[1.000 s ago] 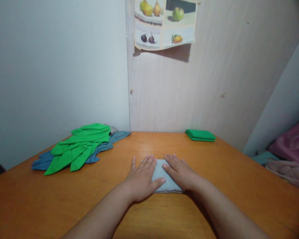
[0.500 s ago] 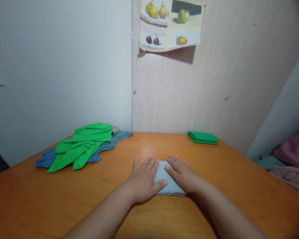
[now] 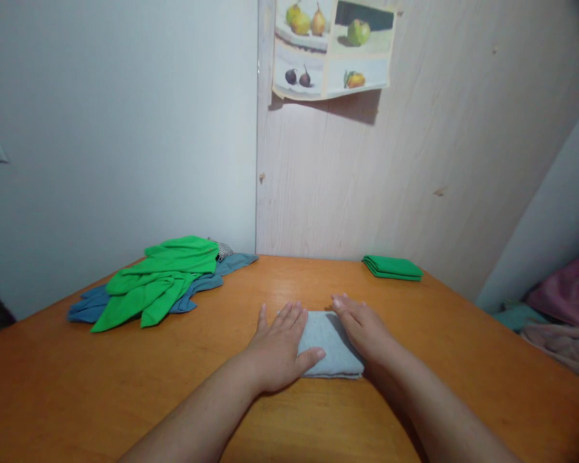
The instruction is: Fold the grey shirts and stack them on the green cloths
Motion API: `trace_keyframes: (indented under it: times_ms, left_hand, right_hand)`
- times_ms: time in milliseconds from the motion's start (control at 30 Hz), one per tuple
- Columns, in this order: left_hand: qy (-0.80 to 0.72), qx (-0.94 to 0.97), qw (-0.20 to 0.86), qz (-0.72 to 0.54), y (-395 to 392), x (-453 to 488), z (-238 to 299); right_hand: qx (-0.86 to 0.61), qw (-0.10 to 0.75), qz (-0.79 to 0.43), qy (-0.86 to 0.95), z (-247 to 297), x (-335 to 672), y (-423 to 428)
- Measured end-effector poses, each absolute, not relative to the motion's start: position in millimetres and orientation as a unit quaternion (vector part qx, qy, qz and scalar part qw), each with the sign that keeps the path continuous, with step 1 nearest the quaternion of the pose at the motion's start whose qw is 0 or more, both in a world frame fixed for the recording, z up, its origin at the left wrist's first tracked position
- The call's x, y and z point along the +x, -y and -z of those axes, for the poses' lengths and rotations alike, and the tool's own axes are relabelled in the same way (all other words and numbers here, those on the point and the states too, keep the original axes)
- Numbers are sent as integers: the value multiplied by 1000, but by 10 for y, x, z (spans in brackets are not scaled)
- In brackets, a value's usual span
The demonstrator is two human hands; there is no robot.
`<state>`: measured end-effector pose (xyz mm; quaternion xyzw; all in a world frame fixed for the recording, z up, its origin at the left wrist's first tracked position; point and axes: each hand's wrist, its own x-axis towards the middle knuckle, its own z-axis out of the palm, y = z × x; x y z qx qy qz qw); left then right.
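A light grey-blue folded cloth (image 3: 325, 344) lies flat on the wooden table in front of me. My left hand (image 3: 280, 347) rests flat over its left side, fingers spread forward and the thumb reaching across the cloth. At the right edge of the cloth is my right hand (image 3: 364, 328), tilted on its side with the fingers stretched out and fairly close together. Neither hand grips the cloth. Parts of its left and right edges are hidden under the hands.
A loose heap holds a bright green cloth (image 3: 161, 276), blue cloth (image 3: 89, 305) and a striped piece (image 3: 223, 249) at the table's (image 3: 174, 386) back left. A folded green cloth (image 3: 392, 267) sits back right. Pink fabric (image 3: 567, 289) lies beyond the right edge.
My right hand has slid to the right, from on top of the cloth to its right edge, baring more of the cloth. My left hand has stayed in place.
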<state>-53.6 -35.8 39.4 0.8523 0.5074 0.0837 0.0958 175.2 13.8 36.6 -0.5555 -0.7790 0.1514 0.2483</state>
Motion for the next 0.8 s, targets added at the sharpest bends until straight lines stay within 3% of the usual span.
trace_keyframes:
  times_ms: [233,433,633,800]
  left_hand:
    - [-506,853,91,-87,354,-538,-380]
    - [-505,856,80,-76,341,-536,-382]
    - [-488,865,32,-110,353,-542,-369]
    - [-431,886,-37,-165,418,-508,-454]
  right_hand:
    - [-565,142,-170,795,-272,1695,-83]
    - [-568,125,-204,788,-179,1730,-180]
    - [-548,171,-213,790,-162,1750,-206]
    - [-509,299,-188,785,-288,1791,-234]
